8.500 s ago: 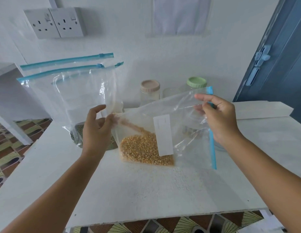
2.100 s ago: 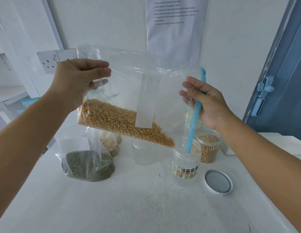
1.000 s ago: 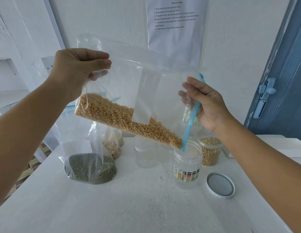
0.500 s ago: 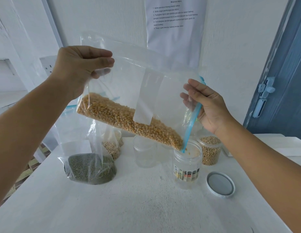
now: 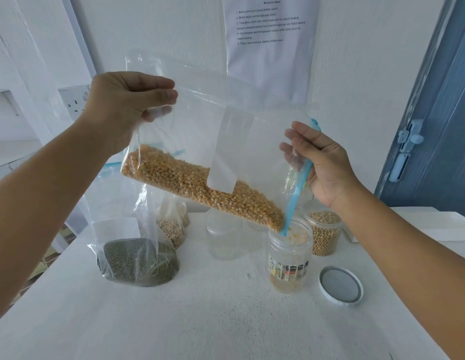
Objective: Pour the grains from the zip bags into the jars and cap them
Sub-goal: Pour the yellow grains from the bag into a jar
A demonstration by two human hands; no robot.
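Note:
A clear zip bag (image 5: 200, 141) of yellow corn kernels (image 5: 200, 185) hangs tilted above the white table (image 5: 226, 320). My left hand (image 5: 124, 105) pinches its raised bottom corner. My right hand (image 5: 322, 162) holds the blue zip edge, whose low corner dips into an open labelled jar (image 5: 290, 258). Kernels lie in the jar's bottom and fall through its mouth. The jar's white lid (image 5: 340, 285) lies on the table to its right.
A zip bag of dark green grains (image 5: 137, 263) stands at the left, with a bag of pale beans (image 5: 171, 229) behind it. An empty clear jar (image 5: 222, 235) and an open jar of soybeans (image 5: 325, 232) stand at the back. A blue door (image 5: 434, 126) is right.
Since 8.5 s ago the corn bag has been lifted off the table and tilted over the open jar. In the last second kernels have begun dropping into the jar.

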